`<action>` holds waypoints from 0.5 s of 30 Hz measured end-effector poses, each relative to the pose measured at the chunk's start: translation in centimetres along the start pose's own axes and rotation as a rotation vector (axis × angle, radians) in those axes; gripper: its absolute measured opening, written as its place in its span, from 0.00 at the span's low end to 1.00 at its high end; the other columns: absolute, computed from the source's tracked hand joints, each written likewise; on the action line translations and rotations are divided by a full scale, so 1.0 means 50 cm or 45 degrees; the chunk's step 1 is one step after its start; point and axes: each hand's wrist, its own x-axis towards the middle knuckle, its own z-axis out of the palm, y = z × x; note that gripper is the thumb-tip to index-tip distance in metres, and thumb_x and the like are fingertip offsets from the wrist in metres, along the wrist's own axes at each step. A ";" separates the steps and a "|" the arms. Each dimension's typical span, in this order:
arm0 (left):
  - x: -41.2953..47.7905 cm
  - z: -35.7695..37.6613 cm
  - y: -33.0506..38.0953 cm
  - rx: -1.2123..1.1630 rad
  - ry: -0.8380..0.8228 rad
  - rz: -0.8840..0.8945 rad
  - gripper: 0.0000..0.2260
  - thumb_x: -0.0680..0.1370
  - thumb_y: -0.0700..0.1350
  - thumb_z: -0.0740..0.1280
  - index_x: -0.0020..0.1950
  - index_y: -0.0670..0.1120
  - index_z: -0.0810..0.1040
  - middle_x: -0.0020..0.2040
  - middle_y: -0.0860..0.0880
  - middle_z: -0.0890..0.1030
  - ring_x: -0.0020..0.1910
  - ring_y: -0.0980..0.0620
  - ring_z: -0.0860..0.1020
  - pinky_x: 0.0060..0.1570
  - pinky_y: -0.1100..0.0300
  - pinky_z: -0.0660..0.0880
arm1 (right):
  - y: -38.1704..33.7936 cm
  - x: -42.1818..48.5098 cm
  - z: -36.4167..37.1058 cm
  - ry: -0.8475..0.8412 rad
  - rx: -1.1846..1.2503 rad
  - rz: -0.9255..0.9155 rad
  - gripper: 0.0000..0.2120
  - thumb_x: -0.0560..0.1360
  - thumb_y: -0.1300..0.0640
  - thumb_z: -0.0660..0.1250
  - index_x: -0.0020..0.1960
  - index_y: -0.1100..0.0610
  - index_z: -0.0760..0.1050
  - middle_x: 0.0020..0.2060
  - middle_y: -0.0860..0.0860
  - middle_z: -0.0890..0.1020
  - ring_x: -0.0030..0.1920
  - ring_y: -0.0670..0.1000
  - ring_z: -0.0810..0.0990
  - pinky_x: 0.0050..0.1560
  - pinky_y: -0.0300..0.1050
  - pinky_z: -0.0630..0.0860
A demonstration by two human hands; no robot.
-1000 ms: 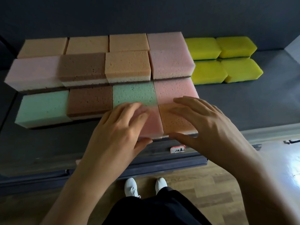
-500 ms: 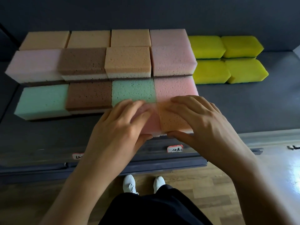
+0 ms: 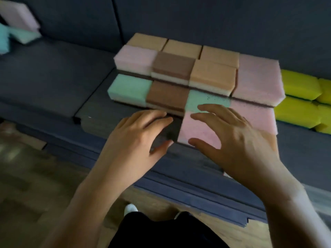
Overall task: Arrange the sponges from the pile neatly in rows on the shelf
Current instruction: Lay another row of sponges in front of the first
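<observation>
Well, both hands are out over the front edge of the shelf (image 3: 44, 72), palms down, and neither one holds anything. The left hand (image 3: 136, 138) sits low in the middle of the frame, fingers straight and slightly spread, thumb held apart. Its fingertips are just beside the left edge of the front pink sponge (image 3: 195, 130); through the blur I can't tell whether they touch it. To its right, the right hand (image 3: 240, 142) fans its relaxed fingers wide over that same sponge, thumb above the near corner.

The sponges are soft, pitted rectangular blocks, packed edge to edge in rows in the middle of the frame. From the left come a mint sponge (image 3: 129, 88), a brown sponge (image 3: 166, 95) with a pale underlayer, a green sponge (image 3: 206, 101), then taller pale pink sponges (image 3: 258, 79). Tan ones (image 3: 180, 48) line the back. At the right edge lie yellow sponges (image 3: 300, 86) with clipped corners. In the upper left of the frame the loose pile (image 3: 16, 20) of pink and teal pieces lies tilted, well apart from the rows.

The shelf is matte, dark grey-blue, with a stepped front lip and a dark wall panel (image 3: 197, 20) behind. Below it runs a wooden floor (image 3: 26, 176), with a white shoe (image 3: 130, 208) and black trousers (image 3: 161, 231) at bottom centre.
</observation>
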 end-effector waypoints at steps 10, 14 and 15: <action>-0.140 -0.153 -0.249 0.242 0.170 -0.384 0.13 0.76 0.52 0.69 0.59 0.49 0.79 0.53 0.55 0.81 0.49 0.52 0.80 0.44 0.57 0.76 | -0.273 0.215 0.137 -0.025 0.116 -0.351 0.23 0.76 0.45 0.69 0.67 0.53 0.74 0.65 0.50 0.76 0.63 0.54 0.76 0.58 0.53 0.77; -0.170 -0.218 -0.381 0.362 0.214 -0.489 0.13 0.75 0.51 0.70 0.57 0.49 0.79 0.52 0.54 0.81 0.50 0.51 0.80 0.46 0.57 0.73 | -0.402 0.316 0.198 -0.014 0.145 -0.407 0.23 0.75 0.46 0.69 0.66 0.54 0.74 0.64 0.50 0.76 0.62 0.54 0.77 0.56 0.53 0.78; -0.173 -0.234 -0.414 0.382 0.211 -0.508 0.13 0.74 0.51 0.70 0.57 0.49 0.79 0.52 0.54 0.81 0.50 0.51 0.80 0.47 0.56 0.74 | -0.431 0.342 0.211 -0.017 0.134 -0.416 0.23 0.75 0.46 0.69 0.67 0.53 0.74 0.65 0.49 0.76 0.62 0.54 0.77 0.57 0.53 0.78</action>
